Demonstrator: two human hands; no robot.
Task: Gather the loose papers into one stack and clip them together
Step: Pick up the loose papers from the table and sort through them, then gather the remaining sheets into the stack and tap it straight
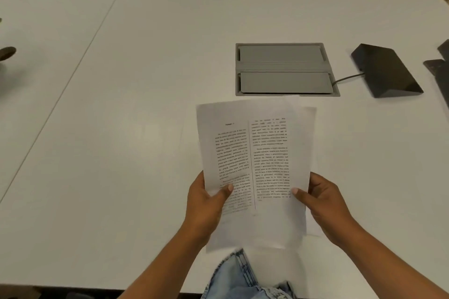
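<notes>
I hold a loose stack of printed papers (255, 158) up over the near edge of the white table (145, 104). The top sheet shows two columns of text. Edges of other sheets stick out unevenly behind it at the top and right. My left hand (206, 206) grips the stack's lower left side, thumb on the front. My right hand (325, 206) grips the lower right side, thumb on the front. No clip is visible in this view.
A grey cable hatch (286, 69) is set into the table just beyond the papers. A black wedge-shaped device (386, 71) with a cable lies to its right, and dark objects (439, 73) sit at the right edge. Blue jeans (243, 279) show below the table edge.
</notes>
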